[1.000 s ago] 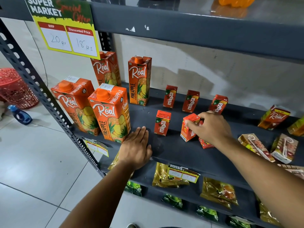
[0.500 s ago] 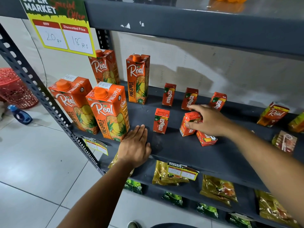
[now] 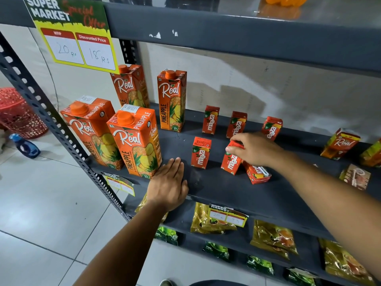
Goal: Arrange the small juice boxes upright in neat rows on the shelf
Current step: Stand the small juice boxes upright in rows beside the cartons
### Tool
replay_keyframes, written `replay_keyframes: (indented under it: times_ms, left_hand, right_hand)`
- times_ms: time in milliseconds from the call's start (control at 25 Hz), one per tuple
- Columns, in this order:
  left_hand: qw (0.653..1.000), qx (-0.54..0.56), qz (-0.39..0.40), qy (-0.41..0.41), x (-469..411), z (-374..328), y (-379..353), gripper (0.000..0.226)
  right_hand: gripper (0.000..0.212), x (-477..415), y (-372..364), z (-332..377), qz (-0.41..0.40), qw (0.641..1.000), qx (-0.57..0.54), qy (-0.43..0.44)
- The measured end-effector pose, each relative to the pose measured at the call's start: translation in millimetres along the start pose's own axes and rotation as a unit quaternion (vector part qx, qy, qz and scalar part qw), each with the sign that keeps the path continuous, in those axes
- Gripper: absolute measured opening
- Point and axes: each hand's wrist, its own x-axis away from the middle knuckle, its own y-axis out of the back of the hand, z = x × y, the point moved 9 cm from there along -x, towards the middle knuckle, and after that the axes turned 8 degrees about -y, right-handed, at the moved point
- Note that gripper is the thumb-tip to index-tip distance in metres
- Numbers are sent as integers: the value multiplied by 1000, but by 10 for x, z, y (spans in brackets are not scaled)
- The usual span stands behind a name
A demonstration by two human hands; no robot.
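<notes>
Small red Maaza juice boxes stand on the dark grey shelf. Three are upright in a back row: one, one and one. In front, another box stands upright. My right hand grips the top of a slightly tilted Maaza box. Just right of it a Maaza box lies on its side. My left hand rests flat on the shelf's front edge, fingers apart, holding nothing.
Four tall Real pineapple cartons stand at the shelf's left. Small Real boxes and a fallen box are at the right. Snack packets fill the lower shelves. A price sign hangs above. A red basket and a blue bottle sit on the floor.
My right hand has shifted its hold to the top of the front Maaza box and stood it closer to upright. The fallen box beside it is now uncovered. My left hand stayed put.
</notes>
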Motion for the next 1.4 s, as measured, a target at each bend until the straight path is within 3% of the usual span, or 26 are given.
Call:
replay_keyframes:
  times_ms: [200, 320, 440, 600, 760, 880, 1000, 1080, 1160, 1240, 1400]
  left_hand:
    - [1000, 2, -1, -4, 0, 2, -9, 58]
    - [1000, 1, -3, -5, 3, -4, -14, 58]
    - [1000, 0, -3, -2, 2, 5, -19, 58]
    - [1000, -3, 1, -3, -4, -7, -7, 59]
    - [1000, 2, -1, -2, 9, -8, -5, 58]
    - [1000, -1, 2, 0, 3, -18, 15, 59]
    - [1000, -6, 4, 0, 6, -24, 10, 60]
    - [1000, -9, 6, -1, -3, -31, 21, 61]
    - [1000, -7, 7, -1, -3, -39, 28, 62]
    - [1000, -4, 7, 1, 3, -44, 40, 61]
    - [1000, -6, 6, -3, 17, -55, 57, 60]
  right_hand:
    - [52, -23, -126, 51, 64, 995, -63, 36]
    - [57, -73, 47, -291, 41, 988, -144, -40]
    - [44, -71, 109, -785, -16, 990, -31, -134]
    - [77, 100, -277, -987, 70, 971, 1, -230]
    - [72, 302, -445, -1024, 96, 960, 57, -257]
    - [58, 326, -221, -994, 56, 971, 97, -212]
    - [49, 288, 182, -736, 5, 988, 146, -50]
    - [37, 326, 315, -545, 6, 988, 156, 6]
    - [41, 353, 260, -440, 25, 974, 224, 39]
    - [43, 446, 78, -313, 31, 934, 328, 137]
    - [52, 628, 90, -357, 48, 915, 345, 203]
